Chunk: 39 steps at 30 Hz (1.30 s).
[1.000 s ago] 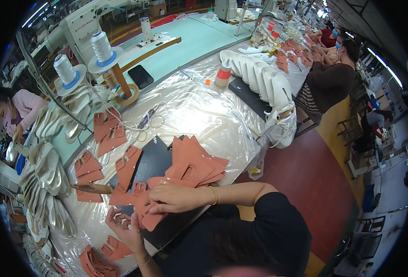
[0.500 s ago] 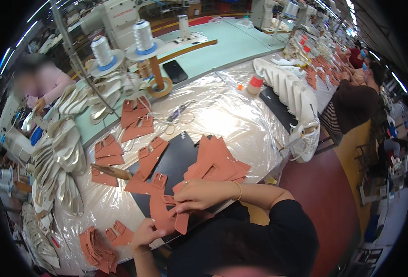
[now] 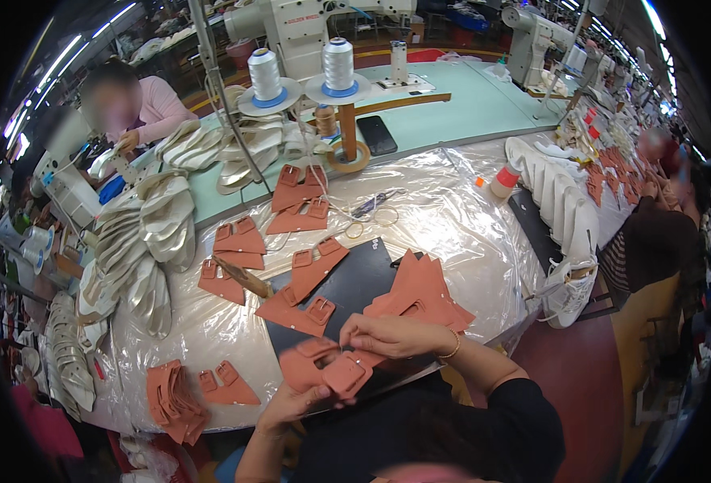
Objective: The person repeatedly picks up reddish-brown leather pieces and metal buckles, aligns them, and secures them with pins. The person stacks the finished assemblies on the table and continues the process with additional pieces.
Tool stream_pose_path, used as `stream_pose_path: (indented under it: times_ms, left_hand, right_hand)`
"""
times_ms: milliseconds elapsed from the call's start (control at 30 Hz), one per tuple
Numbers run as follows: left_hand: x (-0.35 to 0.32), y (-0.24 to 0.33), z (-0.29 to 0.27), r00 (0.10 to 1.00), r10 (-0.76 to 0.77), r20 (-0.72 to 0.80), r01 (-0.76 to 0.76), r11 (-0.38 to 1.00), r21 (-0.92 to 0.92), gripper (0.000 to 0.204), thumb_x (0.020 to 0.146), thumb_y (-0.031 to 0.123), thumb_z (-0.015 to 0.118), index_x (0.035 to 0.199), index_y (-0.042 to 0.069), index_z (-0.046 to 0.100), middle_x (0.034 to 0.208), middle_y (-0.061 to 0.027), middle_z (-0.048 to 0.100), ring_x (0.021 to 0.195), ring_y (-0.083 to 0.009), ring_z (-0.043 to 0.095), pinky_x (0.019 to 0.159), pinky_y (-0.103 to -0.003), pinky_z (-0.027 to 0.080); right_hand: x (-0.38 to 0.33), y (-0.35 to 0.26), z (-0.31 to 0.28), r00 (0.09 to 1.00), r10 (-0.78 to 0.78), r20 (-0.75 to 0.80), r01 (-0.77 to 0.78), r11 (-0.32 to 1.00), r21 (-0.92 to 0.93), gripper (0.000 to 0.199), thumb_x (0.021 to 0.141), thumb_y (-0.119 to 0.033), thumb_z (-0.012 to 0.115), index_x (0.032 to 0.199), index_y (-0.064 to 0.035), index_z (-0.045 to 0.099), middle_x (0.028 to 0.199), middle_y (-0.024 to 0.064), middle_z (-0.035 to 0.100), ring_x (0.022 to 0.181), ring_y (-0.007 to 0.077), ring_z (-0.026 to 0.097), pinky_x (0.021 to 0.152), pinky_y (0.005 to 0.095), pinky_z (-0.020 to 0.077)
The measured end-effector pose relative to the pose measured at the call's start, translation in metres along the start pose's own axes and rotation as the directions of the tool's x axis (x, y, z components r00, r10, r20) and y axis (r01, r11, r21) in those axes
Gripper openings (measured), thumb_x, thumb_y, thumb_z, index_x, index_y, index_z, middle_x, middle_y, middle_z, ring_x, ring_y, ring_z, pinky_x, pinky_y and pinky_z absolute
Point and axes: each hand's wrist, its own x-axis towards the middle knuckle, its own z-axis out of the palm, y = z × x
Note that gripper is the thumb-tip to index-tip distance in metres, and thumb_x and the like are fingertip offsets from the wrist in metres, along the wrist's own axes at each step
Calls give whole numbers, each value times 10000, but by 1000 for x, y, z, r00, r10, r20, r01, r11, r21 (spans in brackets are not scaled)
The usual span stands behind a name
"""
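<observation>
Close to my body, a terracotta leather strap piece (image 3: 346, 377) with a rounded buckle-shaped end is lifted above the table edge. My left hand (image 3: 291, 404) grips its lower left side, thumb on top. My right hand (image 3: 394, 336) has its fingers pinched at the upper edge of the same piece. Just beyond my right hand lies a stack of terracotta leather pieces (image 3: 428, 288), partly on a black board (image 3: 354, 278). Left of the board are several loose buckled pieces (image 3: 321, 264). A curled pile of them (image 3: 176, 401) sits at the near left.
A wooden-handled tool (image 3: 243, 275) lies among the pieces. White shoe parts (image 3: 134, 249) are heaped at left, with more lined up (image 3: 550, 193) at right. Thread cones (image 3: 339, 66), a tape roll (image 3: 347, 157) and a phone (image 3: 377, 134) stand or lie beyond. A co-worker (image 3: 154, 109) sits at far left.
The view has shifted, so the scene sits further right. The held piece has been raised and turned, its buckle end now facing up. My right hand has moved to its upper edge.
</observation>
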Motion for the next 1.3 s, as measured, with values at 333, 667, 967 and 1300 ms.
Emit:
stream_pose_path:
  times_ms: [333,667,967,1300]
  left_hand:
    - [18,1,4,915,400,-49,-403,913,-67,550,932,355,602,1259,-73,494,1094,-180,642,847,-243,684,662,-286,563]
    - [19,-7,17,990,134,-35,-133,991,32,378,967,231,567,1216,-48,517,1064,-150,636,711,-245,689,629,-319,592]
    - [22,-5,14,986,165,0,-165,986,12,399,949,234,595,1230,-36,509,1080,-143,642,704,-213,684,603,-277,577]
    - [19,-6,12,994,108,16,-109,993,52,414,939,235,624,1246,-11,494,1028,-92,624,618,-116,601,504,-213,488]
  right_hand:
    - [14,14,41,973,8,-231,48,971,235,84,990,-90,468,1043,-55,414,997,74,497,927,147,526,843,310,444]
    - [10,10,10,983,-150,-106,183,834,521,261,971,-238,554,1132,-38,601,1287,98,489,1252,199,452,1050,362,352]
    - [7,1,15,988,-43,-149,139,681,720,264,845,-214,716,1036,-55,627,1321,114,466,1274,239,441,1075,381,344]
    - [1,-4,7,996,-79,-40,86,741,666,178,854,-147,685,983,-44,620,1307,109,477,1265,243,446,1083,381,330]
